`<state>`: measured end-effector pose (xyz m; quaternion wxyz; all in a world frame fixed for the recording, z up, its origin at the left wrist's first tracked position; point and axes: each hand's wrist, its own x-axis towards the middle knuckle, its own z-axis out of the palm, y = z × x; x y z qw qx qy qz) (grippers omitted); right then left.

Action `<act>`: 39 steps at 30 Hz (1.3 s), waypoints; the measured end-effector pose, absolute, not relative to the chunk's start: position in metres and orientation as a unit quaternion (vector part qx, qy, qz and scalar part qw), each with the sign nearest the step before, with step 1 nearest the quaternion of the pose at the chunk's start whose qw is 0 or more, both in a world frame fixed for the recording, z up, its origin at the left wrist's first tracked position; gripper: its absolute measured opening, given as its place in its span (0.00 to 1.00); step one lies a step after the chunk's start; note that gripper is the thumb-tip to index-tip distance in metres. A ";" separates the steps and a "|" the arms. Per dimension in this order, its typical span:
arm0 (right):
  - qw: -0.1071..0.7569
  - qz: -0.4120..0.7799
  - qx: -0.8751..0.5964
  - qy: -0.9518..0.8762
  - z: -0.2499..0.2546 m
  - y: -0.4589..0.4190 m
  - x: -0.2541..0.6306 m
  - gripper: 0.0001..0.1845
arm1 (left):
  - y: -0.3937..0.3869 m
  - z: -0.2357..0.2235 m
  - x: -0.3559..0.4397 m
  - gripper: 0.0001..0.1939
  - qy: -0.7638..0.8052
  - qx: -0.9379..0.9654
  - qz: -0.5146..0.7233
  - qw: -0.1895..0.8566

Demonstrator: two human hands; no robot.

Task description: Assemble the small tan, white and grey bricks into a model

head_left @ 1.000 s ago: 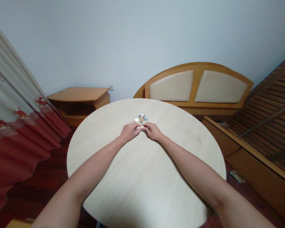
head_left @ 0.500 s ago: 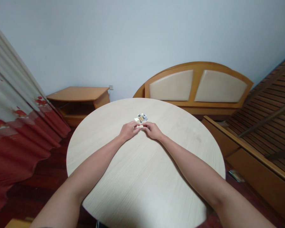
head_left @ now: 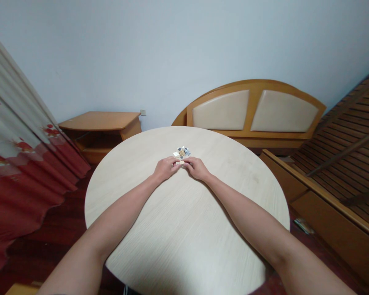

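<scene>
Hands nearly shut, left hand [head_left: 165, 169] and right hand [head_left: 197, 169] meeting at the fingertips on a small pale piece [head_left: 181, 162], apparently pinched between them. Loose heap of small printed pieces [head_left: 182, 152] lies just beyond, at 12 o'clock, on the round pale wood tabletop [head_left: 184, 229], not yet cleared.

The left hand [head_left: 165, 169] and right hand [head_left: 197, 168] meet at the fingertips around a small pale piece [head_left: 182, 162] on a round pale wooden table [head_left: 184, 233]. Just beyond the hands lies a small cluster of printed paper bits [head_left: 182, 152], with a padded wooden headboard [head_left: 252, 110] farther ahead.

Blue-and-white pieces [head_left: 182, 152], pale streaked tabletop [head_left: 184, 229], white curtain [head_left: 18, 123] with red flowers
</scene>
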<state>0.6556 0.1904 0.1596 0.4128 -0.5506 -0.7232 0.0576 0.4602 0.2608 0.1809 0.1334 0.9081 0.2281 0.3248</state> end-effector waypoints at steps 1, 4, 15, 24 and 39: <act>0.411 0.055 -0.553 -0.723 0.160 0.190 0.656 0.12 | 0.261 0.181 0.460 0.11 0.227 0.908 0.325 0.133; 0.403 0.044 -0.557 -0.725 0.160 0.191 0.656 0.12 | 0.262 0.179 0.460 0.11 0.230 0.908 0.327 0.129; 0.390 0.023 -0.563 -0.728 0.156 0.194 0.658 0.12 | 0.264 0.177 0.461 0.09 0.239 0.915 0.307 0.109; 0.407 0.031 -0.552 -0.727 0.158 0.193 0.657 0.12 | 0.262 0.179 0.460 0.11 0.258 0.907 0.313 0.109; 0.413 0.046 -0.541 -0.731 0.160 0.190 0.654 0.13 | 0.264 0.179 0.461 0.09 0.275 0.893 0.327 0.141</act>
